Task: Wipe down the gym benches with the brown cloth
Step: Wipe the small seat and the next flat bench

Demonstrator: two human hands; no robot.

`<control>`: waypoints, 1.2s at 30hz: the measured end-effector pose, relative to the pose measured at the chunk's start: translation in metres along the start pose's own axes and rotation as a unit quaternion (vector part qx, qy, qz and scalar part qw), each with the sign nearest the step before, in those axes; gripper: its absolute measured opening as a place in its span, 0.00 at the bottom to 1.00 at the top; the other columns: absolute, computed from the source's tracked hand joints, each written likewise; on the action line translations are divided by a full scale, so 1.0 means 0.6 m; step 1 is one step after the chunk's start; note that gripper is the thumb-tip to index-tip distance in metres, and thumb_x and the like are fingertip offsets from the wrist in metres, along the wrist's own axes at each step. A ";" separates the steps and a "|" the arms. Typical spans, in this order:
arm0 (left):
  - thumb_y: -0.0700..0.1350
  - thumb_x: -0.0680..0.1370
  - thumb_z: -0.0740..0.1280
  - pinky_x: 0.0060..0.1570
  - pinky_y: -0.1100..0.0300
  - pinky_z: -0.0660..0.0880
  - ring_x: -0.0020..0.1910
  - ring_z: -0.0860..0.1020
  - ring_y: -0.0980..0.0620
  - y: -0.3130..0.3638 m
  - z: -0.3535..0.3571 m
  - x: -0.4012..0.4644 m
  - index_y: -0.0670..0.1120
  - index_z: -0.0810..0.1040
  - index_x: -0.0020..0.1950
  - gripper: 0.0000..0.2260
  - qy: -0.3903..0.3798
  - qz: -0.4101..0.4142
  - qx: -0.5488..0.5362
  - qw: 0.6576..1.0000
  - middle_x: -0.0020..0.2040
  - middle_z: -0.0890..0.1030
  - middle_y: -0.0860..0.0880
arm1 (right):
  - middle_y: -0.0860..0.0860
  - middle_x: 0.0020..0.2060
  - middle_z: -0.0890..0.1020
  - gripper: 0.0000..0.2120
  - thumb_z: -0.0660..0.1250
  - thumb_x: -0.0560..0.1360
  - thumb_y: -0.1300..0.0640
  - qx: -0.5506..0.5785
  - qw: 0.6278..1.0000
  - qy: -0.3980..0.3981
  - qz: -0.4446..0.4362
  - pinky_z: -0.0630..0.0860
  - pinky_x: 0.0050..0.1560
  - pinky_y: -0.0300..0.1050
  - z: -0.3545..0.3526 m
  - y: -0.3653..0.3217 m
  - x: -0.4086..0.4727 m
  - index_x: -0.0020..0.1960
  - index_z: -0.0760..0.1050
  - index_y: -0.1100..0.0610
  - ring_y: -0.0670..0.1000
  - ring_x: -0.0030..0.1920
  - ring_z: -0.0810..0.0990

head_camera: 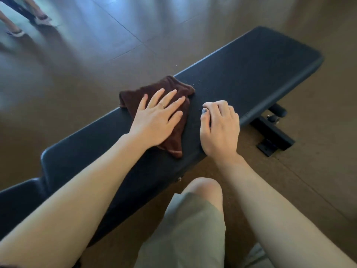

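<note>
Head view looks down on a long black padded gym bench [251,70], the worktop for this job, running from lower left to upper right across a brown floor [58,89]. A crumpled dark brown terry cloth [174,88] lies on the pad about midway along, its far corner hanging a little past the far edge. The left hand [156,120] lies flat on it with fingers straight and spread, pressing rather than gripping. The right hand [220,128] rests just beside the cloth on the bare pad, fingers curled under and holding nothing, seemingly bracing.

The cloth looks soft, light and limp; it will likely bunch under a push, so a flat palm over its middle should carry it better than a pinch at a corner. The pad looks firm and faintly textured, enough to drag on the fabric.

Both long edges are close to the cloth, so sideways strokes are short. Open pad runs toward the far rounded end, with pale specks [195,84] just beyond the cloth. Black steel frame feet [274,132] sit below the near edge.
</note>
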State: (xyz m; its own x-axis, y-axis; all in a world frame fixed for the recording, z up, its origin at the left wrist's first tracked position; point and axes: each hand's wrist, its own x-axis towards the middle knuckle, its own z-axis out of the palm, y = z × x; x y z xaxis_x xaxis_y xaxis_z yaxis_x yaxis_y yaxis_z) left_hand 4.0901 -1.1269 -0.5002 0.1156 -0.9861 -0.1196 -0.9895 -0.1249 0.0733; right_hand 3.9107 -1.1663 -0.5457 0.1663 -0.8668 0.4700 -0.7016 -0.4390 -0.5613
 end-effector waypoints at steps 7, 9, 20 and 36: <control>0.65 0.84 0.44 0.80 0.43 0.42 0.83 0.47 0.54 -0.033 0.019 -0.130 0.68 0.53 0.80 0.23 -0.010 0.119 -0.012 0.993 0.82 0.51 0.63 | 0.52 0.51 0.80 0.15 0.56 0.82 0.51 -0.005 1.000 0.018 0.003 0.59 0.49 0.37 -0.001 -0.007 -0.002 0.54 0.81 0.56 0.49 0.48 0.75; 0.65 0.84 0.45 0.81 0.43 0.44 0.83 0.49 0.53 -0.036 0.012 -0.061 0.66 0.54 0.81 0.25 0.004 0.135 -0.007 0.991 0.83 0.53 0.61 | 0.51 0.51 0.80 0.15 0.57 0.82 0.52 -0.003 1.000 0.011 0.003 0.60 0.50 0.38 0.000 -0.007 -0.001 0.54 0.80 0.55 0.47 0.48 0.73; 0.67 0.82 0.52 0.80 0.43 0.46 0.82 0.50 0.43 -0.058 -0.001 -0.003 0.53 0.63 0.80 0.30 0.051 0.053 -0.016 0.997 0.84 0.48 0.46 | 0.53 0.52 0.81 0.17 0.55 0.82 0.52 -0.003 1.000 0.024 0.007 0.64 0.51 0.36 -0.003 -0.009 0.000 0.53 0.81 0.58 0.49 0.49 0.76; 0.67 0.83 0.47 0.81 0.41 0.41 0.84 0.45 0.46 0.010 0.004 0.041 0.55 0.53 0.84 0.31 0.014 0.133 0.007 0.991 0.85 0.50 0.52 | 0.49 0.50 0.81 0.16 0.57 0.83 0.49 0.061 0.997 0.026 0.037 0.66 0.55 0.32 -0.013 0.005 0.011 0.53 0.80 0.56 0.45 0.50 0.74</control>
State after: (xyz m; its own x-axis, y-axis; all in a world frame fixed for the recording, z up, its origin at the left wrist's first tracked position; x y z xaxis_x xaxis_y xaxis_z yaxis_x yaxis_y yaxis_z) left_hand 4.0866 -1.1518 -0.5053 -0.1477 -0.9865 -0.0711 -0.9862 0.1415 0.0856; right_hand 3.9042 -1.1715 -0.5388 0.0789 -0.8860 0.4569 -0.6202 -0.4025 -0.6734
